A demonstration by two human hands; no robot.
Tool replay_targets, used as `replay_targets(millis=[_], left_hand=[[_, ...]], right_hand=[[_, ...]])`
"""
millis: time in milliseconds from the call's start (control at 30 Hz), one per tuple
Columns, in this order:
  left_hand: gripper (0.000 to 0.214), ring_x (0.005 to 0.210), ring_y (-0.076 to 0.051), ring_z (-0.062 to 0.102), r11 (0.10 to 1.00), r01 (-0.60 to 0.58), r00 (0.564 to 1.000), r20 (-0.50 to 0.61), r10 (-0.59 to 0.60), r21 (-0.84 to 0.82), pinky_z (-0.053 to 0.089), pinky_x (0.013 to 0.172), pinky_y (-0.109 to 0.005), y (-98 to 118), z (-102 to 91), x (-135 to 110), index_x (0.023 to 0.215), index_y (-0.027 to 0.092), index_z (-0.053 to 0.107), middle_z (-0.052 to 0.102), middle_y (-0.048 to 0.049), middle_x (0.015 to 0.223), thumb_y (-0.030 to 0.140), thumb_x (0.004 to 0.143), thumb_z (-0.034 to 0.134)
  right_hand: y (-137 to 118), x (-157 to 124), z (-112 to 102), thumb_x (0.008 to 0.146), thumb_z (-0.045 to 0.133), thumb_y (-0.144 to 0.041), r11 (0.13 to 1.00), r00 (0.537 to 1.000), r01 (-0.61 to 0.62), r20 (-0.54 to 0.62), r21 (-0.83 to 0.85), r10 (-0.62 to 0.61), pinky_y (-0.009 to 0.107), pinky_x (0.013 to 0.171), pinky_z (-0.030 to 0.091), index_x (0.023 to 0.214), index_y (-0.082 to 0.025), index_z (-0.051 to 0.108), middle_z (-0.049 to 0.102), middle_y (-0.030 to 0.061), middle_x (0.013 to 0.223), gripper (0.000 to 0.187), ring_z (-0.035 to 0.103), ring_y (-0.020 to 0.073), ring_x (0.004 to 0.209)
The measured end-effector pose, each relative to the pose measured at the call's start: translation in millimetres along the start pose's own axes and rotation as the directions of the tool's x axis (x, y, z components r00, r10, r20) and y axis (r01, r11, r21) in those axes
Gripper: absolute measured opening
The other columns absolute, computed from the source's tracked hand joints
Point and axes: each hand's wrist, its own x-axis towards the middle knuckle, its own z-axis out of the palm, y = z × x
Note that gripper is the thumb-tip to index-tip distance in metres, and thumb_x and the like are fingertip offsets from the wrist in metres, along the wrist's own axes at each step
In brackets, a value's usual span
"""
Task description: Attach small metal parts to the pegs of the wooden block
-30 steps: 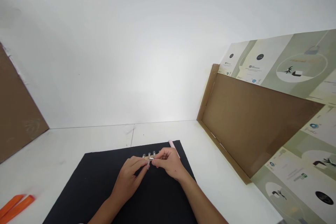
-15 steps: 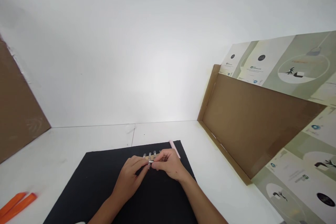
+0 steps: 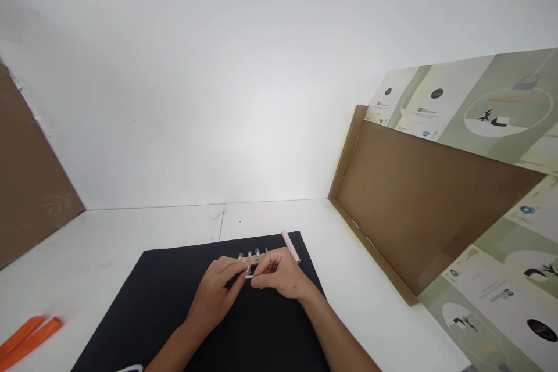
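A narrow tan strip, wood-like, lies over the black mat between my hands. Several small shiny, clear or metallic pieces with rounded tops stand along its far edge; another such piece hangs on its near side. My left hand pinches the strip's left end, with fingers closed. Between the thumb and fingers of my right hand is a thin white stick, just in front of the strip. My right fingers cover part of the strip's right side.
Beyond my right hand, a pale pink rod rests on the black mat. An orange-handled tool, partly out of frame, is at lower left on the white table. Cardboard panels stand on both sides.
My right hand has drawn the white stick slightly towards me, away from the strip, so more of the strip shows. My left hand has stayed nearly still.
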Motion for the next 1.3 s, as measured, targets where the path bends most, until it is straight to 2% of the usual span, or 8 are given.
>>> replay_targets(millis=[167,267,500,567,833,1067,1200,1300], left_hand=[[0.014,0.085,-0.017,0.062,1.0,0.006,1.0,0.026,-0.006,0.006,0.049,0.076,-0.032,1,0.6,0,0.102,0.024,0.066,0.071,-0.0034,0.096,0.022,0.092,0.057],[0.015,0.084,-0.017,0.062,1.0,0.015,0.999,0.033,-0.015,0.005,0.049,0.076,-0.032,1,0.5,1,0.103,0.025,0.067,0.071,-0.0031,0.095,0.023,0.091,0.057],[0.011,0.082,-0.016,0.063,1.0,0.006,1.0,-0.004,-0.006,-0.007,0.049,0.073,-0.03,1,-0.6,1,0.097,0.023,0.066,0.07,-0.002,0.09,0.022,0.091,0.058],[0.011,0.081,-0.016,0.063,1.0,-0.002,1.0,-0.004,0.002,-0.004,0.049,0.073,-0.03,1,-0.3,0,0.096,0.023,0.066,0.07,-0.0023,0.09,0.021,0.091,0.057],[0.015,0.084,-0.017,0.062,1.0,0.001,1.0,0.026,-0.001,0.009,0.049,0.076,-0.031,0,1.6,-1,0.103,0.024,0.066,0.071,-0.0035,0.095,0.023,0.091,0.057],[0.013,0.081,-0.016,0.063,1.0,-0.005,1.0,0.003,0.005,0.014,0.05,0.074,-0.031,2,-0.9,1,0.095,0.023,0.068,0.071,-0.0038,0.089,0.022,0.091,0.055],[0.014,0.084,-0.017,0.063,1.0,-0.002,1.0,0.03,0.002,0.017,0.05,0.076,-0.031,2,-1.3,0,0.098,0.023,0.068,0.071,-0.0043,0.094,0.022,0.091,0.056],[0.016,0.083,-0.016,0.063,1.0,0.01,0.999,0.042,-0.011,0.016,0.05,0.076,-0.031,2,-0.4,0,0.102,0.024,0.068,0.071,-0.0039,0.095,0.022,0.091,0.056]], right_hand=[[-4,5,0,0.053,0.088,-0.035,0.998,0.979,0.071,-0.194,0.0,-0.069,0.024,0.052,0.043,0.062,-0.016,0.068,0.067,-0.0007,0.056,0.028,0.057,0.0101,0.049],[-5,6,-4,0.055,0.087,-0.036,0.996,0.971,0.078,-0.223,-0.047,-0.087,0.025,0.053,0.044,0.062,-0.016,0.068,0.066,-0.0009,0.055,0.028,0.057,0.0101,0.049],[-3,-1,-8,0.054,0.088,-0.03,1.0,1.0,-0.021,0.013,-0.023,0.021,0.023,0.05,0.043,0.063,-0.014,0.068,0.068,0.0005,0.058,0.027,0.059,0.0105,0.05],[-3,-1,-4,0.052,0.089,-0.03,1.0,0.999,-0.022,0.034,-0.017,0.023,0.023,0.049,0.042,0.063,-0.014,0.068,0.067,-0.0001,0.056,0.028,0.059,0.0105,0.049],[1,7,-11,0.061,0.085,-0.036,0.993,0.971,0.101,-0.212,-0.059,-0.111,0.024,0.055,0.043,0.067,-0.015,0.068,0.067,-0.0007,0.057,0.028,0.058,0.0102,0.051],[-4,0,-5,0.051,0.089,-0.033,0.999,0.998,-0.052,0.044,-0.012,0.053,0.024,0.05,0.042,0.063,-0.014,0.068,0.067,-0.0005,0.056,0.031,0.058,0.0106,0.049],[-3,3,3,0.053,0.088,-0.036,0.998,0.994,0.049,-0.101,0.048,-0.044,0.025,0.054,0.044,0.063,-0.016,0.067,0.068,-0.0002,0.059,0.031,0.059,0.0114,0.052],[-2,6,-3,0.057,0.086,-0.037,0.992,0.962,0.123,-0.242,-0.029,-0.126,0.026,0.055,0.045,0.064,-0.017,0.068,0.067,-0.0004,0.056,0.029,0.058,0.0113,0.05]])
